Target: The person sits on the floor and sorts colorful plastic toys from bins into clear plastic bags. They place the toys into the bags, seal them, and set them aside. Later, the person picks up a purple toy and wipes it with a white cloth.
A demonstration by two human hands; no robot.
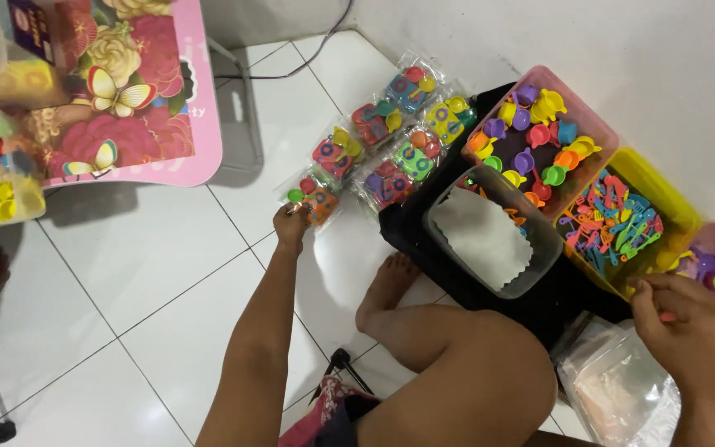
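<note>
While pinching the packet [314, 201] at ten o'clock in the left grip [291, 222], risking toppling the neighbouring packet row [391, 136]; right grip [688, 327] curled, contents unclear.

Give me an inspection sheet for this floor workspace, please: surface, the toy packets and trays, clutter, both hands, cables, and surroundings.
Surface: white tiled floor, person seated on it.
Job's things: clear packets of small coloured toys lying in a loose cluster on the tiles; pink tray of toy cups and pots; yellow tray of small utensils; a third tray at the right edge.
Clutter: clear tub with white paper inside; plastic bags by the knee.
Grippers: left hand pinches the nearest packet; right hand closed at the trays' edge, contents hidden.
Cables: one dark cable along the wall.
Surroundings: pink floral folding table, white wall, bins of toys at left.
</note>
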